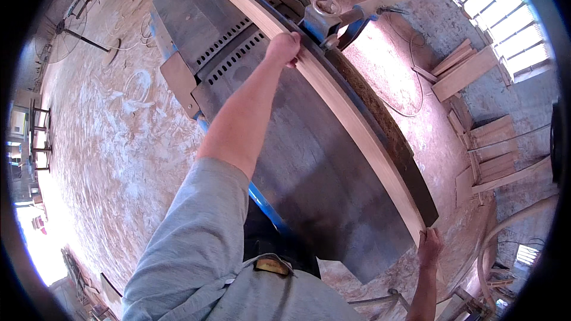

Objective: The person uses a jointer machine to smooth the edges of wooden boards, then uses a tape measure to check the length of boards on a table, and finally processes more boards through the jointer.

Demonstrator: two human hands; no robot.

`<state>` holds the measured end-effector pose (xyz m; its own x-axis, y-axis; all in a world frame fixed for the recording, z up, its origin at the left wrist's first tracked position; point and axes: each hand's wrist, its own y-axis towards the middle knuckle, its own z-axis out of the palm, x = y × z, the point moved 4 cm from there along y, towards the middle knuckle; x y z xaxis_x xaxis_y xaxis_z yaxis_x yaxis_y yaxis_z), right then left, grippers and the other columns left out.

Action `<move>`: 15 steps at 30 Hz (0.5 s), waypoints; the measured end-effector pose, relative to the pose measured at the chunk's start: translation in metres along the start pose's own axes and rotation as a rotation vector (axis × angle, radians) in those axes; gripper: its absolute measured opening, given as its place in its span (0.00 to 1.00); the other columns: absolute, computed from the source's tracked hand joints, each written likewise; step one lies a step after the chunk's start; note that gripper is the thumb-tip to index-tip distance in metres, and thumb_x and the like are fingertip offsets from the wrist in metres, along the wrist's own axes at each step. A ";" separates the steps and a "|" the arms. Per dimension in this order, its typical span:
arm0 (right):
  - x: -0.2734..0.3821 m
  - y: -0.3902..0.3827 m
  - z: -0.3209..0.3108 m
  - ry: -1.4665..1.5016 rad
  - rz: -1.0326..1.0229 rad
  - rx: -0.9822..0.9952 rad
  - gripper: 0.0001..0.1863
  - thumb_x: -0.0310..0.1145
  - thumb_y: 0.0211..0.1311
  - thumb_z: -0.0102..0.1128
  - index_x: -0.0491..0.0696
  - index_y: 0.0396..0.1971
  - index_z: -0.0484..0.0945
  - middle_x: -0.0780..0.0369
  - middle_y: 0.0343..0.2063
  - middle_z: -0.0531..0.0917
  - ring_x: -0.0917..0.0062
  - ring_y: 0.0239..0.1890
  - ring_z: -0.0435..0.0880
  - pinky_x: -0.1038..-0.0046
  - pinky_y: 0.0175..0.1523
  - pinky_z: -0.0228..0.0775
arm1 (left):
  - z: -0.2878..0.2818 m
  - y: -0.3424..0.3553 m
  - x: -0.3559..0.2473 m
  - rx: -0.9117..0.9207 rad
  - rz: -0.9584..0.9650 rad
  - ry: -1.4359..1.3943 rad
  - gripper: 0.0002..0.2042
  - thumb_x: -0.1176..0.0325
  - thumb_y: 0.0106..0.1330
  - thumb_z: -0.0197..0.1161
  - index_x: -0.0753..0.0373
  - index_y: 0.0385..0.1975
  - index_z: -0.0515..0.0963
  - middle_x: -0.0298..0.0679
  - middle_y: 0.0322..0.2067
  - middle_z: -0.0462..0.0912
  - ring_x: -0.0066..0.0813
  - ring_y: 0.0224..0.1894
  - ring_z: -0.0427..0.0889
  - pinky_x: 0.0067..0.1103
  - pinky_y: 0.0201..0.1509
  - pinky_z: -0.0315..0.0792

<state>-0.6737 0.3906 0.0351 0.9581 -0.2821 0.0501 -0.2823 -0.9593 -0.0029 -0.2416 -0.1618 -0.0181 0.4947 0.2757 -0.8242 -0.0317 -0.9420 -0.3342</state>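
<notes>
A long pale wooden board [363, 131] lies along a dark metal fence [389, 137] on the bed [315, 184] of a jointer-like machine with a slotted middle. My left hand [284, 49] is closed on the board in its far half, with my forearm reaching over the bed. My right hand [429, 244] grips the board at its near end, by the bed's lower right corner. An adjustment housing [324, 21] with a blue bracket stands behind the fence.
Wood offcuts [464, 71] and planks [493, 148] lean by the right wall under a barred window [493, 18]. A hose [505, 220] curves at the lower right. A standing fan [62, 27] is at the upper left, and the dusty floor [113, 160] spreads left of the machine.
</notes>
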 end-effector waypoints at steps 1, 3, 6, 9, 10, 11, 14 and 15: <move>0.011 0.008 -0.001 0.011 0.005 -0.003 0.07 0.28 0.53 0.64 0.45 0.28 0.75 0.57 0.27 0.76 0.57 0.31 0.77 0.59 0.35 0.69 | -0.008 0.007 -0.005 -0.001 0.015 -0.019 0.27 0.53 0.70 0.41 0.73 0.26 0.77 0.48 0.20 0.81 0.37 0.18 0.83 0.29 0.27 0.80; 0.033 0.023 -0.003 0.023 0.007 0.002 0.06 0.29 0.55 0.63 0.45 0.28 0.74 0.56 0.28 0.76 0.56 0.32 0.77 0.59 0.36 0.70 | -0.024 0.021 -0.003 0.000 0.032 -0.066 0.27 0.52 0.70 0.42 0.74 0.28 0.77 0.48 0.21 0.81 0.37 0.19 0.84 0.29 0.24 0.80; 0.058 0.043 -0.001 0.064 -0.009 -0.021 0.06 0.27 0.55 0.63 0.46 0.27 0.73 0.57 0.26 0.74 0.59 0.30 0.76 0.61 0.34 0.68 | -0.045 0.055 0.007 -0.020 0.036 -0.100 0.26 0.52 0.70 0.44 0.73 0.29 0.77 0.47 0.23 0.81 0.37 0.19 0.83 0.28 0.22 0.79; 0.087 0.065 0.001 0.118 0.008 -0.057 0.07 0.25 0.54 0.64 0.46 0.26 0.72 0.58 0.26 0.73 0.61 0.29 0.75 0.62 0.34 0.66 | -0.068 0.086 0.013 -0.024 0.021 -0.105 0.26 0.51 0.70 0.44 0.73 0.29 0.76 0.46 0.23 0.81 0.35 0.18 0.82 0.27 0.21 0.79; 0.099 0.074 0.001 0.116 -0.015 -0.058 0.07 0.24 0.53 0.64 0.45 0.26 0.72 0.58 0.26 0.73 0.61 0.29 0.74 0.62 0.34 0.66 | -0.074 0.096 0.014 -0.020 0.011 -0.092 0.26 0.51 0.70 0.44 0.73 0.29 0.76 0.46 0.23 0.81 0.35 0.18 0.82 0.27 0.21 0.79; 0.112 0.084 -0.001 0.114 -0.038 -0.058 0.08 0.24 0.53 0.64 0.45 0.26 0.71 0.58 0.26 0.73 0.61 0.29 0.74 0.62 0.34 0.66 | -0.081 0.104 0.012 -0.052 0.024 -0.093 0.27 0.50 0.70 0.43 0.73 0.29 0.76 0.46 0.22 0.80 0.35 0.18 0.82 0.27 0.20 0.79; 0.139 0.109 0.008 0.080 -0.074 -0.090 0.09 0.25 0.51 0.65 0.45 0.27 0.71 0.58 0.27 0.73 0.61 0.31 0.75 0.62 0.34 0.67 | -0.109 0.136 0.014 -0.077 -0.013 -0.125 0.27 0.49 0.70 0.43 0.72 0.30 0.76 0.45 0.22 0.80 0.35 0.19 0.82 0.26 0.19 0.79; 0.146 0.116 0.011 0.060 -0.079 -0.100 0.10 0.26 0.50 0.66 0.45 0.28 0.72 0.58 0.27 0.73 0.60 0.31 0.75 0.61 0.35 0.67 | -0.117 0.146 0.016 -0.093 -0.063 -0.119 0.27 0.49 0.69 0.44 0.72 0.31 0.76 0.44 0.23 0.80 0.34 0.19 0.82 0.26 0.19 0.79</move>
<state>-0.5656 0.2384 0.0314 0.9737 -0.2016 0.1062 -0.2124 -0.9718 0.1023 -0.1366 -0.3179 -0.0262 0.3865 0.3500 -0.8533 0.0792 -0.9344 -0.3474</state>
